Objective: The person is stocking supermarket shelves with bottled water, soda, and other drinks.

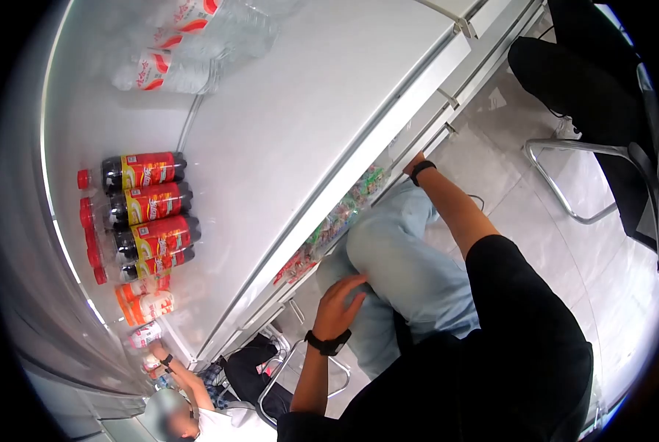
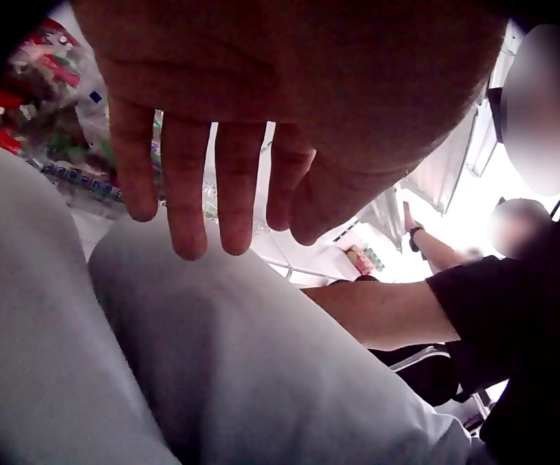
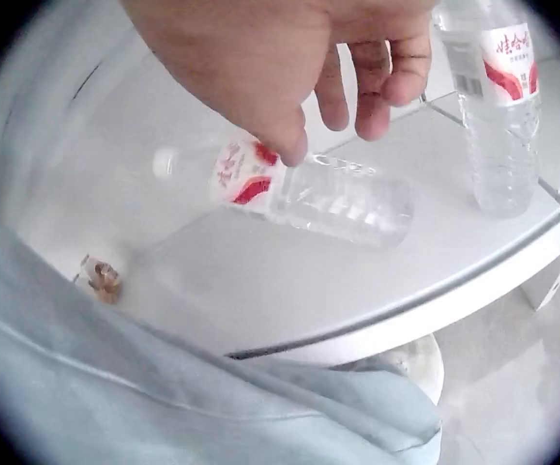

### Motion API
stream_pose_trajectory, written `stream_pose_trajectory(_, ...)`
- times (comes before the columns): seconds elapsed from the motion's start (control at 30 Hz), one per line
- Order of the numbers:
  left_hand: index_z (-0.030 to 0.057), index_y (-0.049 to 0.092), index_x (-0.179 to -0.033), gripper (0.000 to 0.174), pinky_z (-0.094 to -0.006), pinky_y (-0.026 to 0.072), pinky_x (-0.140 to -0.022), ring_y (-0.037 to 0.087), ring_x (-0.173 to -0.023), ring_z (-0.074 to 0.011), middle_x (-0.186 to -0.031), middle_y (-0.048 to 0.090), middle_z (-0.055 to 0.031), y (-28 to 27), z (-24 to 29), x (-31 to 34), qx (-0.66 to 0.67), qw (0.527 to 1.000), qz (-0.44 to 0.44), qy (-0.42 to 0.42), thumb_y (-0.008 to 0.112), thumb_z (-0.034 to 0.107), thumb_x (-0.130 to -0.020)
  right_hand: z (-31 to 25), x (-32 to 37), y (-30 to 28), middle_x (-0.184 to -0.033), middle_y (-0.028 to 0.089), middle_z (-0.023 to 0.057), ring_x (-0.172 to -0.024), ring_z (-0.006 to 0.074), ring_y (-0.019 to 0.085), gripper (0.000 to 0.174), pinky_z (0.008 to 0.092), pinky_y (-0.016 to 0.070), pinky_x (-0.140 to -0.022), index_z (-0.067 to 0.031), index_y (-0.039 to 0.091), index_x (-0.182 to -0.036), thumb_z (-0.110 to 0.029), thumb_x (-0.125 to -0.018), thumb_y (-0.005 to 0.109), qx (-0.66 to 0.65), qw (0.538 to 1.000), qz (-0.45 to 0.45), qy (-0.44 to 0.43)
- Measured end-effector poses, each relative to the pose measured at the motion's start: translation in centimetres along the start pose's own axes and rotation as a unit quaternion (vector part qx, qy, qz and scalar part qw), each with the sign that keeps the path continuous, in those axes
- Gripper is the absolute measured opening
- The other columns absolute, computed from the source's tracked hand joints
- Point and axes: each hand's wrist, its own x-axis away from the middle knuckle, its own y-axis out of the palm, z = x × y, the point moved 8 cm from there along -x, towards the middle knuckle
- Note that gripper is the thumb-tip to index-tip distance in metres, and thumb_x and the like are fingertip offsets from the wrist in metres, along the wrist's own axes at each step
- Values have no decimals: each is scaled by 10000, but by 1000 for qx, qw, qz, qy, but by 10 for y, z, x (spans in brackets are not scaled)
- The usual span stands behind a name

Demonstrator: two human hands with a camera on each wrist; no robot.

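In the head view, my left hand is held above my jeans, near the knee, with nothing in it. Its fingers hang nearly straight in the left wrist view. My right hand reaches past the lower shelf edge, its fingers mostly hidden there in the head view. From the right wrist, that hand is seen loosely bent over a clear water bottle with a red-and-white label, lying on its side. The thumb tip overlaps the bottle by its label. A second water bottle stands upright to the right.
Cola bottles with red caps and water bottles line the upper white shelf. Colourful packed items fill the lower level. A metal-legged chair stands at right. Another person reaches into the shelf at lower left.
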Motion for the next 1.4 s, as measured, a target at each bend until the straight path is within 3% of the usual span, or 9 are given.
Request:
stream_pose_trajectory(0.07,41,636,-1222,343,-362,470,-990,617,-1166,-297,-1223,656,-150,-2,1,0,12,1000,0,-14,659,12,-882,2,11,12,-1218,639,166,-1178,322,578,355,422,423,-1041,-48,642,-1173,-256,-895,568,-20,1000,-14,-8)
stream_pose_trajectory(0.1,40,635,-1224,340,-362,470,-991,616,-1168,-297,-1222,657,-150,-1,0,2,20,1000,-2,-22,656,14,-885,10,18,21,-1207,668,126,-1176,298,594,288,421,498,-964,-55,680,-1124,-172,-896,548,-106,993,-53,20)
stream_pose_trajectory(0.2,35,634,-1224,333,-364,461,-1000,615,-1169,-301,-1218,660,-153,0,-3,4,20,999,1,-38,646,15,-892,7,43,14,-1172,675,136,-1160,308,599,256,448,509,-953,-43,700,-1074,-126,-874,564,-23,948,-310,65)
stream_pose_trajectory(0.33,50,649,-1206,322,-395,469,-992,617,-1146,-336,-1211,661,-157,-1,-13,14,-19,999,13,-41,674,59,-885,3,49,7,-1116,689,131,-1088,289,628,235,437,513,-919,-44,715,-1032,-124,-859,576,31,958,-281,44)
stream_pose_trajectory(0.4,48,650,-1206,315,-388,467,-994,619,-1150,-329,-1209,664,-161,-4,-16,18,-22,999,13,-44,671,64,-893,10,43,57,-1121,691,119,-1099,271,621,239,433,494,-917,-55,719,-1030,-144,-872,564,16,986,-148,70)
stream_pose_trajectory(0.6,47,646,-1212,313,-385,465,-994,623,-1149,-324,-1211,663,-162,-19,-15,14,-17,995,9,-102,663,60,-900,8,45,172,-1212,666,111,-1097,281,624,343,424,472,-904,-89,651,-1233,-197,-931,528,-102,985,-84,108)
stream_pose_trajectory(0.67,43,644,-1214,314,-381,462,-996,625,-1148,-313,-1210,666,-157,-22,-15,14,-18,994,16,-111,658,57,-901,1,38,130,-1228,664,129,-1122,283,631,347,438,486,-909,-79,635,-1255,-182,-937,538,-114,985,-78,101)
stream_pose_trajectory(1.2,25,645,-1208,303,-363,451,-1006,626,-1150,-268,-1199,676,-139,-14,-19,-13,16,988,15,-152,639,71,-909,-15,17,145,-1248,655,153,-1156,291,625,373,447,490,-930,-58,629,-1251,-229,-924,571,-151,960,-163,173)
stream_pose_trajectory(1.4,26,644,-1208,311,-349,459,-984,629,-1131,-261,-1190,673,-134,-3,-5,-17,37,994,5,-102,644,51,-898,23,54,143,-1255,652,161,-1169,294,622,387,450,491,-938,-50,627,-1250,-247,-920,583,-122,903,-371,182)
